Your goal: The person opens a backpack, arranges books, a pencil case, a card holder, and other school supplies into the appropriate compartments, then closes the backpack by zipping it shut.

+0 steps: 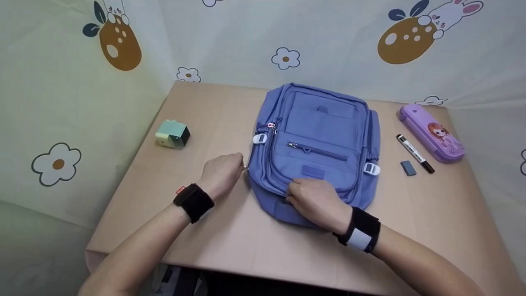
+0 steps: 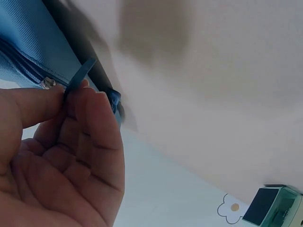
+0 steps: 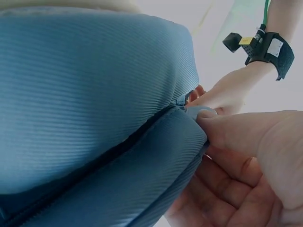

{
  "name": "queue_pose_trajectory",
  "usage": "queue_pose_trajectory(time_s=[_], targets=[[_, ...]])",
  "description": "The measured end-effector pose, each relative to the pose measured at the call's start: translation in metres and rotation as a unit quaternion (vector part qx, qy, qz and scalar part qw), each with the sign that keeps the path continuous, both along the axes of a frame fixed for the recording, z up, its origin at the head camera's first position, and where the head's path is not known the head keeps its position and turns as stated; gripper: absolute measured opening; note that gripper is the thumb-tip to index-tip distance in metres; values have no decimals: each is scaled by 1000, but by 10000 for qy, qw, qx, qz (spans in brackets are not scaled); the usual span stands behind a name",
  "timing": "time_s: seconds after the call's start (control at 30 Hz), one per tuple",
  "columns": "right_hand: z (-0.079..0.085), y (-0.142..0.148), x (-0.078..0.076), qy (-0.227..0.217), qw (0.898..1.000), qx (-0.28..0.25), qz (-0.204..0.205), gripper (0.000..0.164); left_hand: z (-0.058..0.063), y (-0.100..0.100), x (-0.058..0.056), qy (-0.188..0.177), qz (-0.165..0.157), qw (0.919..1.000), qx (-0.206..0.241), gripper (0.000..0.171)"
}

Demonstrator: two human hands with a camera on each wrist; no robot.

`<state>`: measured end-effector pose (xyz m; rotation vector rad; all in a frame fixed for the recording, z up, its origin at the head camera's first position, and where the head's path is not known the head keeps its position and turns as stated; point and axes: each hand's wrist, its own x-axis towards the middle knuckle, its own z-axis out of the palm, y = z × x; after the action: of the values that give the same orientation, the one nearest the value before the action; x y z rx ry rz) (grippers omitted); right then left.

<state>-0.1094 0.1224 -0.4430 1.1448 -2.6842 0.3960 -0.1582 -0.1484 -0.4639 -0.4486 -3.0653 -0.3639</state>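
Head view: a blue backpack [image 1: 324, 123] lies central on the table [image 1: 411, 230]; the left hand [image 1: 224, 170] pinches a zip pull [image 2: 81, 74] at its left side, the right hand [image 1: 316, 201] its near edge. Zip work seems in hand; the next move likely needs an even tug.

Backpack [image 1: 322, 125]: blue-violet, ribbed fabric. Lies front panel up on table [image 1: 213, 111], top toward far edge, slightly askew. White buckle [image 1: 259, 139] at left, another at right. Short zip [image 1: 328, 153] across front. Left side: metal slider [image 2: 48, 83], blue fabric tab [image 2: 81, 74] just beside it.
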Motion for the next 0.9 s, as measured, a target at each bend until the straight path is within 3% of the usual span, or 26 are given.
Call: queue_pose_trajectory(time_s=[0.2, 0.43, 0.6, 0.7, 0.9], targets=[[11, -3, -4, -235, 9997, 75, 73, 15, 0, -1, -1, -96, -51, 9999, -12, 12], [36, -30, -17, -269, 9976, 641, 64, 41, -2, -2, -1, -155, 3, 9999, 41, 12], [36, -63, -27, -374, 9918, 1218, -34, 51, -3, -3, 0, -133, 12, 9999, 42, 12], [26, -75, -29, -132, 9906, 1360, -59, 48, -4, -3, 1, -140, -15, 9999, 86, 12], [6, -79, -26, 880, 9858, 1430, 77, 22, -2, -3, -2, -171, -75, 9998, 98, 13]])
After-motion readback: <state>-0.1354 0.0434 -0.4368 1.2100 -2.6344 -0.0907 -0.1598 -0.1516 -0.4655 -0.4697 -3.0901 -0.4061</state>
